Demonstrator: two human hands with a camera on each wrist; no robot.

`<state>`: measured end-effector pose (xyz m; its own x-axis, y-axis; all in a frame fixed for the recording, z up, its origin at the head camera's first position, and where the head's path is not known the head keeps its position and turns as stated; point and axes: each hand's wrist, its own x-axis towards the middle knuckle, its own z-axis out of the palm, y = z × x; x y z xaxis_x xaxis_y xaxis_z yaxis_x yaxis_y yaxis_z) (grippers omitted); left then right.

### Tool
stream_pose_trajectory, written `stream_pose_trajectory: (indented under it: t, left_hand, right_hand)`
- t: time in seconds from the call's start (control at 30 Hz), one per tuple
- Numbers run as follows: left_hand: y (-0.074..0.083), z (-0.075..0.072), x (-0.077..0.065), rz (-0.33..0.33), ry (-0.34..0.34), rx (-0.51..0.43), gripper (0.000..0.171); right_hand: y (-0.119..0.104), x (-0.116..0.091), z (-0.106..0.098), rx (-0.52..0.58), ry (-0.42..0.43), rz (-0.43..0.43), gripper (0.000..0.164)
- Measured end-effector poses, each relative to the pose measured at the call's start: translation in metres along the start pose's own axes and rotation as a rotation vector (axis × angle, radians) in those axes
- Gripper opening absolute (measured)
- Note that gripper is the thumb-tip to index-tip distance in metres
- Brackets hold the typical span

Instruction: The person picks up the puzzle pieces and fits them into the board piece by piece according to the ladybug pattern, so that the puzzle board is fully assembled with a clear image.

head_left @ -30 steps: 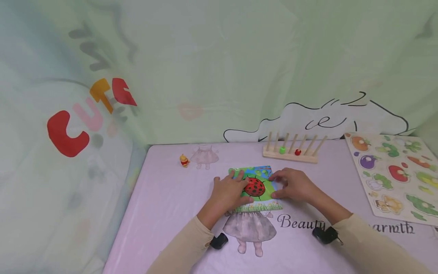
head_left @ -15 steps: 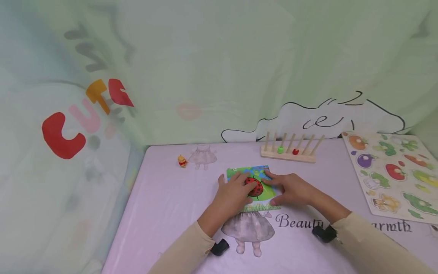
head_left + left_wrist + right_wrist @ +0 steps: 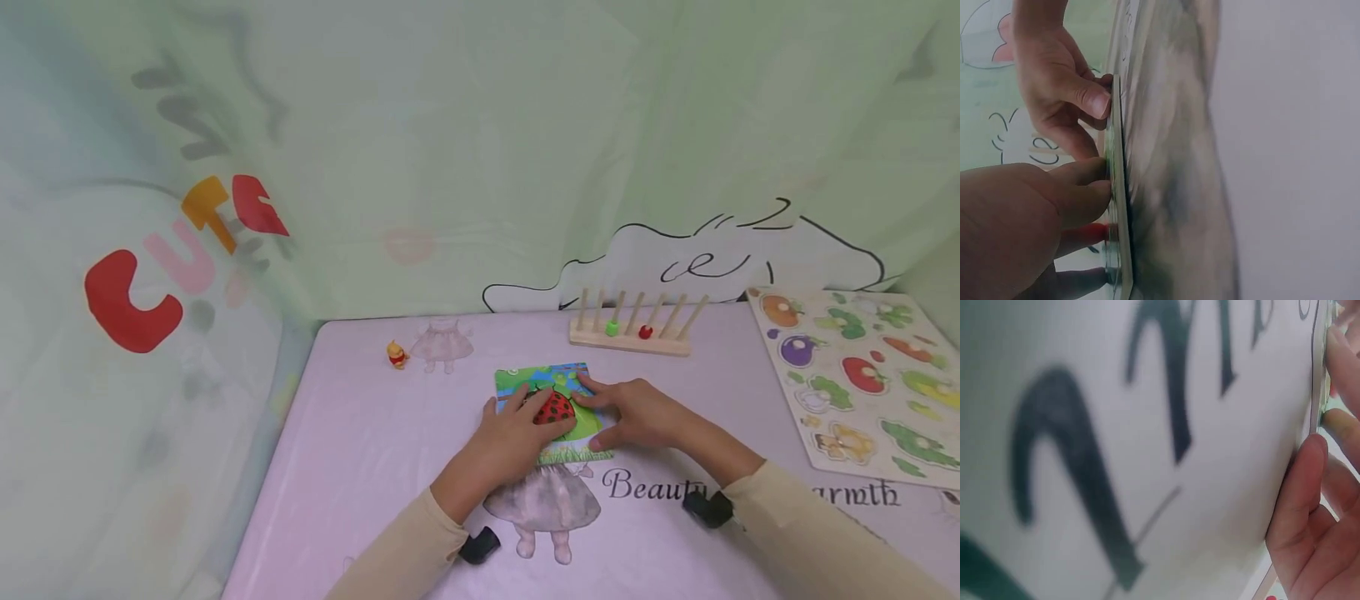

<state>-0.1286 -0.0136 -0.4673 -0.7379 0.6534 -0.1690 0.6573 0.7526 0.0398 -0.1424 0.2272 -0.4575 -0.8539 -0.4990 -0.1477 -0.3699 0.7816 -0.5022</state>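
A square ladybug puzzle [image 3: 577, 455] lies flat on the table, blue and green with a grass strip along its near side. My left hand [image 3: 510, 440] rests over its left half, fingers spread across the red ladybug [image 3: 557, 408]. At the right side is my right hand [image 3: 641, 414], fingertips on the picture and thumb by the edge. The left wrist view shows the board's thin edge [image 3: 1124, 244] side-on, with left fingertips touching its face. In the right wrist view, the right thumb [image 3: 1305, 472] lies alongside the board's edge.
Behind the puzzle stands a wooden peg rack [image 3: 630, 339] with a green bead and a red bead. A vegetable puzzle board [image 3: 795, 400] lies at the right. A small yellow bear figure [image 3: 397, 356] stands at the back left. A printed curtain [image 3: 450, 150] hangs behind the table.
The right hand has shifted from the puzzle's right edge further onto its face. The left hand has slid slightly towards me, its fingers now across the ladybug. The puzzle stays in place.
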Motion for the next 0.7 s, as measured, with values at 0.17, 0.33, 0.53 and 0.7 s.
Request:
stream_pose_trajectory:
  t: [0.17, 0.33, 0.53, 0.7]
  left_hand:
    - [-0.004, -0.005, 0.0, 0.011, -0.057, 0.022, 0.051]
    - [-0.007, -0.006, 0.001, 0.029, -0.083, 0.023, 0.047]
    - [-0.01, -0.005, 0.0, 0.059, -0.076, 0.041, 0.047]
    - [-0.016, -0.006, -0.002, 0.089, -0.073, 0.013, 0.046]
  right_hand:
    - [0.0, 0.001, -0.003, 0.003, -0.031, -0.004, 0.062]
    - [0.002, 0.002, -0.005, 0.003, -0.053, -0.024, 0.05]
    - [0.005, 0.004, -0.004, -0.012, -0.049, -0.047, 0.048]
    - [0.008, 0.004, -0.004, -0.031, -0.047, -0.038, 0.053]
